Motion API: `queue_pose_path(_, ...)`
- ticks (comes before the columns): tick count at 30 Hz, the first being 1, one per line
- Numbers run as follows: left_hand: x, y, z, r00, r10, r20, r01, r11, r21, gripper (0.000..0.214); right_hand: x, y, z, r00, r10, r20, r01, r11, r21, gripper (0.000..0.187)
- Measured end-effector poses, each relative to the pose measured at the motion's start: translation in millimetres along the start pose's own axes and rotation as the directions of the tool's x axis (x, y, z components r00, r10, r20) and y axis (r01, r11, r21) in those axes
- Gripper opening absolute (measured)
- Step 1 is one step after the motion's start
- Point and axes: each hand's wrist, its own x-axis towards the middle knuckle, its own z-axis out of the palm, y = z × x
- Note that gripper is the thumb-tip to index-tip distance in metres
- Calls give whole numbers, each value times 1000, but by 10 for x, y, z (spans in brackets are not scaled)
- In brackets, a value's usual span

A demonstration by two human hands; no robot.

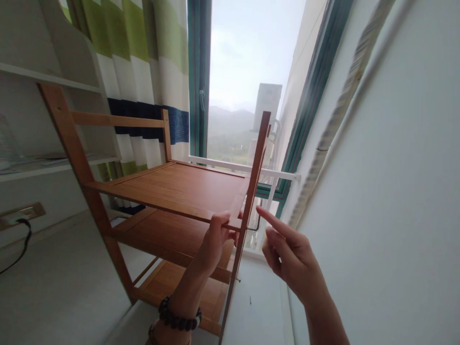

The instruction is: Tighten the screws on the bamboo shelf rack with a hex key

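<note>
A brown wooden shelf rack with several tiers stands before me. My left hand grips the front right corner of its upper board, thumb on top and fingers beneath, beside the right post. An L-shaped hex key sticks out from the outer side of that post, its free arm bent upward. My right hand is just right of it, index finger stretched out with the tip at the key's free end. The other fingers are curled and hold nothing that I can see. A bolt protrudes from the post lower down.
A small screw or bolt lies on the pale floor to the right. The white wall is close on my right. A window with a white rail and a striped curtain are behind the rack. At left, a cable hangs from a socket.
</note>
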Motion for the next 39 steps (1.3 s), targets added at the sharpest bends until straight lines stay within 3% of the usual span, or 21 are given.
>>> queue_pose_path(3, 2, -2, -7, 1000, 9, 9, -10, 1000, 16, 31, 129, 124, 1, 982, -143, -121, 100, 948, -304, 37)
queue_pose_path(7, 8, 0, -9, 1000, 4, 13, -4, 1000, 26, 32, 176, 213, -23, 952, -284, -113, 188, 835, -516, 21)
queue_pose_path(9, 7, 6, -1, 1000, -10, 8, 9, 999, 30, 34, 113, 190, -24, 963, -261, -64, 198, 849, -491, 19)
queue_pose_path(12, -2, 16, 10, 999, -32, 9, 31, 999, 30, 37, -68, 91, -6, 994, -97, 59, 112, 933, -342, 24)
queue_pose_path(14, -9, 21, 14, 999, -39, 13, 39, 999, 23, 38, -188, 19, 11, 988, -19, 150, 56, 968, -244, 24)
queue_pose_path(17, -15, 27, 17, 999, -42, 9, 42, 999, 12, 38, -271, -29, 36, 966, -66, 250, 83, 995, -61, 26)
queue_pose_path(21, -12, 38, 21, 999, -53, -2, 53, 998, 15, 39, -191, -21, 81, 972, -183, 147, 175, 982, 67, 28)
queue_pose_path(26, -5, 24, 18, 999, -34, 9, 34, 999, 16, 37, 23, -99, 118, 964, -264, -40, 258, 958, -124, 25)
queue_pose_path(29, -4, 17, 17, 1000, -4, 16, 4, 1000, 23, 36, 159, -43, 105, 949, -283, -141, 248, 943, -220, 23)
queue_pose_path(31, -2, 16, 14, 1000, 4, 19, -4, 1000, 29, 35, 205, 58, 81, 955, -254, -151, 207, 940, -273, 22)
queue_pose_path(33, -1, 18, 11, 1000, -5, 15, 4, 999, 31, 36, 176, 160, 52, 986, -142, -84, 114, 956, -270, 22)
queue_pose_path(35, -5, 22, 10, 1000, -22, 5, 22, 999, 30, 36, 69, 207, 27, 998, 12, 66, 0, 984, -180, 24)
queue_pose_path(37, -13, 26, 13, 999, -33, -7, 33, 999, 23, 37, -76, 172, 17, 965, 96, 246, -89, 995, -39, 28)
queue_pose_path(39, -22, 30, 18, 999, -41, -13, 41, 999, 18, 38, -188, 74, 23, 947, 68, 314, -95, 993, 72, 30)
